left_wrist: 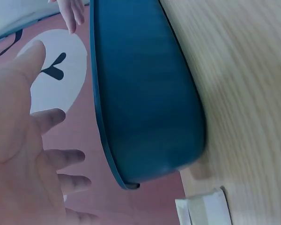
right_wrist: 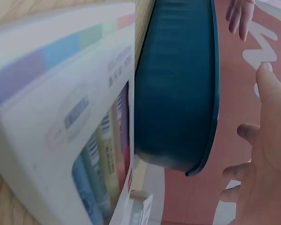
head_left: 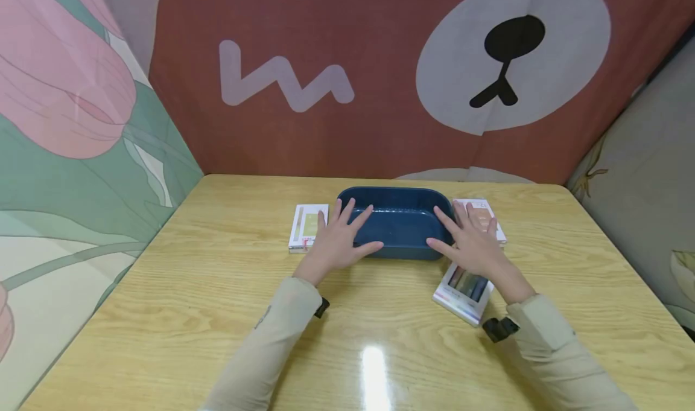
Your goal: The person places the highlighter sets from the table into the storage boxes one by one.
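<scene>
A dark blue rectangular basin (head_left: 402, 224) stands on the table, and its inside looks bare. My left hand (head_left: 339, 242) hovers over the basin's left end with fingers spread and straight, holding nothing. Over the right end my right hand (head_left: 472, 248) is spread in the same way. In the left wrist view the left palm (left_wrist: 18, 140) is beside and above the basin's rim. A white box (head_left: 461, 293) with a window lies under my right wrist; several coloured sticks with barcodes (right_wrist: 103, 159) show through it.
Left of the basin lies a white box with a green panel (head_left: 300, 227). Another white box with an orange-pink panel (head_left: 491, 218) lies at its right, partly hidden by the right hand. The wooden table (head_left: 217, 266) meets a brown bear-print cloth (head_left: 304, 139) at the back.
</scene>
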### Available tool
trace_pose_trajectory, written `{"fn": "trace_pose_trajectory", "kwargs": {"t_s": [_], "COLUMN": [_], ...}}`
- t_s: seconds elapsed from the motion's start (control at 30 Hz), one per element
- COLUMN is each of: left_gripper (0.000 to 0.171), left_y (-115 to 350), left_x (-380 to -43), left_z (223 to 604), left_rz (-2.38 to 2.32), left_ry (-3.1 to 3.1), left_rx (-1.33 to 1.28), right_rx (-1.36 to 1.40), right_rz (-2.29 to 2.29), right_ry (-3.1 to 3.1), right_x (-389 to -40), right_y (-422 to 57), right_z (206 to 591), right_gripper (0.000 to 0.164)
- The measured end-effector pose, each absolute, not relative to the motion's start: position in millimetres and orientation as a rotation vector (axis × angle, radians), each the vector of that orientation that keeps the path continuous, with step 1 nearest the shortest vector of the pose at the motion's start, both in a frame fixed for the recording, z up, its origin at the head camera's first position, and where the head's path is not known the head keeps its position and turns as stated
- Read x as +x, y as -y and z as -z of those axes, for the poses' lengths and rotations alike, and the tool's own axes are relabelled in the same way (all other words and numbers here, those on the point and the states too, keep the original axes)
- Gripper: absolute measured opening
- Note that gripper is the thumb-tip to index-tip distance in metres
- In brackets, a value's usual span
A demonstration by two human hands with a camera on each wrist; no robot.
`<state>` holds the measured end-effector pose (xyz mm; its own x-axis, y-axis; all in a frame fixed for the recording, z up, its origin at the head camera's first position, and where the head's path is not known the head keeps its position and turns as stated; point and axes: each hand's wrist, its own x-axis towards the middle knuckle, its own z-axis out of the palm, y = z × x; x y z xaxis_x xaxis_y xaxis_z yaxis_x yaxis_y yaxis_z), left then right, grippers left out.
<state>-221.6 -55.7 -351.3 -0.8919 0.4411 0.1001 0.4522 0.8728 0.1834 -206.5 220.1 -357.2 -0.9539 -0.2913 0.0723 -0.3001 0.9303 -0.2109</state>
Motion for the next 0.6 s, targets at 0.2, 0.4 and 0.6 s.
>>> {"fn": "trace_pose_trajectory", "kwargs": {"t_s": [0.2, 0.4, 0.6], "left_gripper": [0.072, 0.062, 0.045], "left_y": [63, 69, 74], "left_x": [-223, -225, -227], "left_z": [354, 352, 351], "left_rz": [0.404, 0.429, 0.43], "left_ry": [2.968, 2.898, 2.803], "left_rx": [-0.703, -0.644, -0.597], "right_rx": [0.454, 0.431, 0.447], "right_rz": [-0.362, -0.369, -0.42], "right_ry": [3.022, 2.974, 2.934], "right_x": [-210, -213, -217], "right_y": [-229, -235, -241], "right_z": [361, 363, 365], "right_gripper": [0.074, 0.065, 0.057]}}
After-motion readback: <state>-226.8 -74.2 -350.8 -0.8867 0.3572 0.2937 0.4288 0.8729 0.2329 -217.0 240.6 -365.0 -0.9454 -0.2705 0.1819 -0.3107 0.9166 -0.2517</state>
